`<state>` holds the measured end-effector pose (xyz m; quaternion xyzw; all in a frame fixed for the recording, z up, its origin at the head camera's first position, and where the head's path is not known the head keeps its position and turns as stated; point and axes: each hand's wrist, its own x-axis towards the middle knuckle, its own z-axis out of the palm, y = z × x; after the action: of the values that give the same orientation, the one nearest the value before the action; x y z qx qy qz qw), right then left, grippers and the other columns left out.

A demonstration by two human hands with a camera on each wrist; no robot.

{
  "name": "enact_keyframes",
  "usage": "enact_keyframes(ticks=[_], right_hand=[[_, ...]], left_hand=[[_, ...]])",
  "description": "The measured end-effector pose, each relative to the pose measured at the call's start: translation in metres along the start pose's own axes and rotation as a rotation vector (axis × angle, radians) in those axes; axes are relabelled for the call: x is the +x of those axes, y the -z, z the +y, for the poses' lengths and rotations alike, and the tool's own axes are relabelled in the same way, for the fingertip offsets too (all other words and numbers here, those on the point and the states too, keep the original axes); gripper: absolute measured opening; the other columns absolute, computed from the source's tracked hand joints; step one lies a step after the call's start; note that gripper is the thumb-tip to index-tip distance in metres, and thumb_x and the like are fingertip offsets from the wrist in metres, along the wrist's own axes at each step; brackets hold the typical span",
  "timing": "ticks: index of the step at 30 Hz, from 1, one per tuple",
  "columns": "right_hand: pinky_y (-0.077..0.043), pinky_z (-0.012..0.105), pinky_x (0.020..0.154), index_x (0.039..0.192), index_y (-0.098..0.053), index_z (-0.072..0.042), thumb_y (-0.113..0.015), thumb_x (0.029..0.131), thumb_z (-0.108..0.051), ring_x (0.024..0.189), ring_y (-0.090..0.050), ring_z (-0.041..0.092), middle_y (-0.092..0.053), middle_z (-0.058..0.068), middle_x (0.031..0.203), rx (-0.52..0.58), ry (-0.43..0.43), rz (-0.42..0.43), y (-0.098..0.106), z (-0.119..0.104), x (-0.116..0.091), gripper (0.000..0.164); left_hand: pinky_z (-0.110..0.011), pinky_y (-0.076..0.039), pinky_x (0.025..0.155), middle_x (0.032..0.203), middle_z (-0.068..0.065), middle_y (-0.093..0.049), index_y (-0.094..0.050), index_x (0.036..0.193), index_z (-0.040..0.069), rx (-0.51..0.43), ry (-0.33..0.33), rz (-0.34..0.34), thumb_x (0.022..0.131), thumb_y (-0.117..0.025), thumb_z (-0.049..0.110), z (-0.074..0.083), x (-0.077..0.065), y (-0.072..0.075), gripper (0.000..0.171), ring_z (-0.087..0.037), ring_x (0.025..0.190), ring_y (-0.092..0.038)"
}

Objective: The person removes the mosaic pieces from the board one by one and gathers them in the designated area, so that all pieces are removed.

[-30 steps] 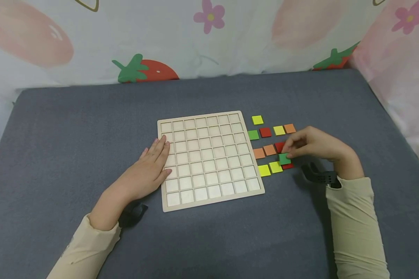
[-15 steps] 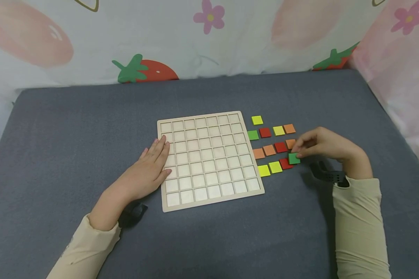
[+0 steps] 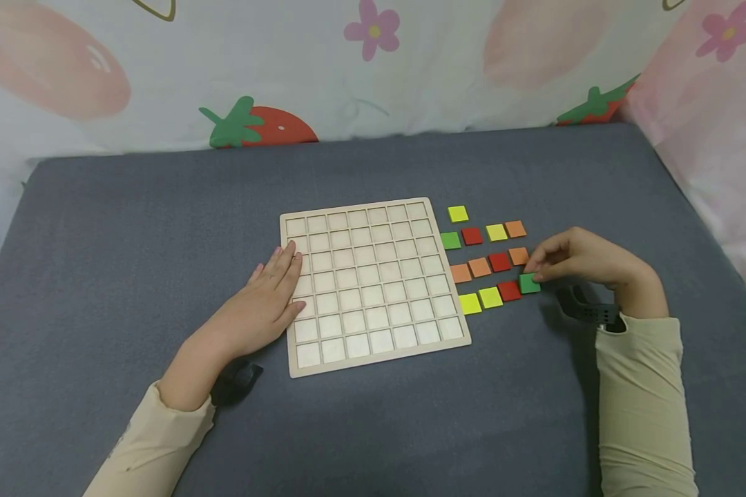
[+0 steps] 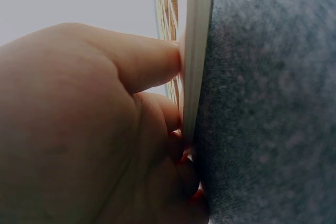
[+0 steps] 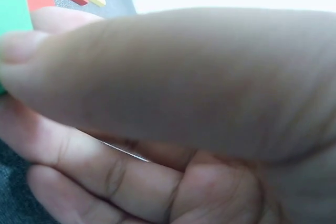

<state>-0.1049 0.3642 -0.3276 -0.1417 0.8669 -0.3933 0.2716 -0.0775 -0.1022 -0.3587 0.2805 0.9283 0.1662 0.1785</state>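
Note:
My left hand (image 3: 257,307) lies with outstretched fingers on the left edge of a wooden grid board (image 3: 373,295). In the left wrist view, the thumb and fingers of that hand (image 4: 89,103) touch the board's side (image 4: 197,40). To the right of the board, my right hand (image 3: 597,262) pinches a green square tile (image 3: 530,283) between thumb and fingers. It sits at the right end of the front row, beside a red tile (image 3: 509,291). The right wrist view shows the thumb of the right hand (image 5: 173,82) over the green tile (image 5: 13,14), partly cut off by the frame.
Rows of yellow, orange, red and green tiles run along the board's right side, among them a lone yellow tile (image 3: 458,214) at the back and another green tile (image 3: 450,240). Dark grey cloth (image 3: 373,428) covers the table. A printed curtain (image 3: 435,76) hangs behind.
My right hand has moved right and slightly towards me with the green tile, from above the red tiles to the row's end. An orange tile has come into view. The left hand has stayed still.

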Motion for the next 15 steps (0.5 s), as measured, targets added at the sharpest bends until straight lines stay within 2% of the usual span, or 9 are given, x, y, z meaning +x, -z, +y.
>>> enact_keyframes(ticks=[15], right_hand=[[-0.051,0.026,0.067,0.091,-0.067,0.004,-0.069,0.082,0.0,0.072,-0.06,0.013,-0.066,0.008,0.085,-0.025,-0.135,0.006,-0.001,0.001,0.01,0.01]], left_hand=[[-0.054,-0.009,0.112,0.156,-0.018,0.007,-0.007,0.148,-0.006,-0.019,0.007,-0.01,0.101,-0.041,0.026,-0.002,0.002,-0.004,0.066,-0.032,0.143,0.005]])
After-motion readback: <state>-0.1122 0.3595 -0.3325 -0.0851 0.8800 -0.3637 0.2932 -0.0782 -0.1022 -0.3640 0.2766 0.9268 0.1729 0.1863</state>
